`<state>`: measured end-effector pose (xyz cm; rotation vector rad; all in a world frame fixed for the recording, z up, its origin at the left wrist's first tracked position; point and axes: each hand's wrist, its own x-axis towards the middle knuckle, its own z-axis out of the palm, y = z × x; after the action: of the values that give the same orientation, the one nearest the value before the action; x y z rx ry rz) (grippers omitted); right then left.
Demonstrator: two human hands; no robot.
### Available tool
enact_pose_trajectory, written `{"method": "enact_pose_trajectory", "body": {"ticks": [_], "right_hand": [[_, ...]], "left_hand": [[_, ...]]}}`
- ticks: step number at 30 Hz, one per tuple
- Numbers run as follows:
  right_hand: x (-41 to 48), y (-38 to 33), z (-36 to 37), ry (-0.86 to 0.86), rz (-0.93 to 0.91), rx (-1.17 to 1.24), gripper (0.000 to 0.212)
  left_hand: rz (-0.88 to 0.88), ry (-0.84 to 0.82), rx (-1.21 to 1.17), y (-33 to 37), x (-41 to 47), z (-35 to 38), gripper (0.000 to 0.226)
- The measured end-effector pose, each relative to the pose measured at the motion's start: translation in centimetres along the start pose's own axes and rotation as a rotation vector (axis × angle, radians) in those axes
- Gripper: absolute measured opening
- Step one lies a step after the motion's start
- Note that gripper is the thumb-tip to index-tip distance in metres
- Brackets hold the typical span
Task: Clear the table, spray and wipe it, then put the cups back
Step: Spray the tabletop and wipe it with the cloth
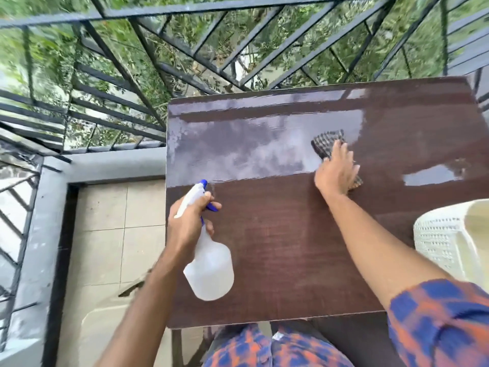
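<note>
The checked cloth [328,144] lies flat on the dark brown surface [277,247], in its far right part, at the right end of a wide wet, shiny band that runs across the far half of the surface. The right hand [337,172] presses on the cloth with the palm down and the fingers spread flat, not curled around it; the far end of the cloth shows beyond the fingertips and a small corner shows at the near right side of the hand. Right of the cloth there is one more small wet patch on the surface.

Well apart from the cloth, near the left edge of the surface, the left hand [189,221] is closed around the neck of a translucent spray bottle [210,271]. The bottle has a white head and a blue nozzle that points to the far side, and one finger lies on the blue trigger. The body of the bottle hangs below the hand, over the near left part of the surface.

At the right edge of the surface, nearer than the cloth, a white plastic chair [444,239] with small holes stands. Beyond the far and left edges of the surface a black metal railing [148,75] runs, with green leaves behind it. Left of the surface the floor has pale tiles [111,221].
</note>
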<state>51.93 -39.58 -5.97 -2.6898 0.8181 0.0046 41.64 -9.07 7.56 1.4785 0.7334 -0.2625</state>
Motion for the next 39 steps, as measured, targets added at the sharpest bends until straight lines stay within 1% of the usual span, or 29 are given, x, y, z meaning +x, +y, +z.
{"method": "enact_pose_trajectory", "body": {"ticks": [1,3,5,7,8,9,10,11,12,14,16,17,18,19,20,21,22,24,26,28,29,30,31,32,35,36,37,39], "right_hand": [[-2.0,-1.1,0.6,-0.022,-0.066,-0.007,0.064],[-7.5,-4.0,1.9,-0.122,-0.306,-0.038,0.066],[-14.0,-6.5,3.4,-0.239,-0.651,-0.069,0.065],[-20.1,-7.1,4.2,-0.380,-0.972,-0.091,0.062],[-22.2,-6.4,4.3,-0.426,-1.077,-0.099,0.060],[-23.3,-5.1,4.3,-0.441,-1.143,-0.100,0.060],[-23.2,-3.5,4.1,-0.411,-1.175,-0.086,0.061],[-22.0,-1.9,3.8,-0.346,-1.160,-0.059,0.061],[-20.1,-0.3,3.3,-0.284,-1.078,-0.034,0.062],[-14.5,2.9,1.9,-0.151,-0.784,-0.056,0.064],[-8.2,6.3,-0.1,-0.041,-0.421,-0.056,0.062],[-5.8,7.8,-1.2,-0.027,-0.264,-0.024,0.061],[-4.3,8.7,-2.1,-0.035,-0.144,0.015,0.060],[-3.7,9.1,-2.6,-0.059,-0.069,0.034,0.060],[-4.0,9.1,-2.6,-0.074,-0.045,0.035,0.060],[-4.9,8.5,-2.4,-0.081,-0.066,0.029,0.060],[-6.7,7.8,-2.0,-0.087,-0.135,0.018,0.061],[-11.8,6.4,-0.9,-0.138,-0.372,-0.030,0.062],[-18.6,6.1,0.4,-0.250,-0.701,-0.063,0.064],[-24.7,7.3,0.7,-0.350,-1.036,-0.083,0.063],[-26.2,8.4,0.5,-0.385,-1.142,-0.090,0.062],[-26.5,9.7,0.3,-0.371,-1.180,-0.103,0.061],[-25.9,10.9,-0.1,-0.324,-1.134,-0.105,0.060],[-25.0,12.3,-0.5,-0.256,-1.014,-0.089,0.060],[-20.9,17.3,-2.4,-0.120,-0.448,-0.019,0.056],[-19.9,19.0,-3.1,-0.099,-0.305,-0.001,0.055],[-19.6,20.3,-3.6,-0.081,-0.205,0.009,0.055],[-20.3,21.6,-3.7,-0.053,-0.079,0.023,0.056]], "left_hand": [[-0.003,0.006,0.014,-0.3,-0.5,0.0,0.013],[0.002,0.026,0.043,-1.0,-1.9,0.0,0.021],[0.019,0.055,0.057,-1.4,-3.3,-0.2,0.019],[0.034,0.113,0.048,-1.8,-4.9,-0.4,0.021],[0.041,0.138,0.023,-2.0,-5.8,-0.5,0.020],[0.047,0.154,-0.002,-2.3,-6.7,-0.7,0.017],[0.051,0.166,-0.014,-2.6,-7.5,-0.9,0.016],[0.056,0.172,-0.007,-2.9,-8.4,-1.2,0.017],[0.064,0.178,0.005,-3.3,-9.2,-1.4,0.018],[0.067,0.194,0.003,-4.2,-10.7,-1.6,0.017],[0.051,0.216,-0.016,-5.1,-11.9,-1.6,0.016],[0.047,0.219,-0.014,-5.5,-12.5,-1.7,0.014],[0.045,0.218,-0.008,-6.0,-13.0,-1.9,0.014],[0.043,0.212,-0.008,-6.4,-13.4,-2.1,0.015],[0.045,0.211,-0.008,-6.8,-13.8,-2.3,0.016],[0.045,0.212,-0.008,-7.1,-13.9,-2.5,0.016],[0.042,0.210,-0.005,-7.4,-14.0,-2.7,0.016],[0.028,0.185,0.014,-8.1,-13.7,-3.2,0.014],[0.024,0.156,0.015,-8.7,-13.4,-3.6,0.013],[0.031,0.126,0.020,-9.1,-13.1,-3.9,0.013],[0.031,0.113,0.024,-9.3,-13.0,-4.0,0.013],[0.030,0.097,0.026,-9.6,-12.9,-4.1,0.013],[0.032,0.079,0.027,-9.8,-12.8,-4.3,0.013],[0.034,0.062,0.029,-10.0,-12.7,-4.5,0.014],[0.034,0.014,0.045,-10.8,-12.6,-5.3,0.019],[0.035,-0.002,0.049,-11.0,-12.6,-5.5,0.019],[0.034,-0.016,0.051,-11.1,-12.6,-5.9,0.018],[0.033,-0.029,0.059,-11.3,-12.6,-6.8,0.019]]}}
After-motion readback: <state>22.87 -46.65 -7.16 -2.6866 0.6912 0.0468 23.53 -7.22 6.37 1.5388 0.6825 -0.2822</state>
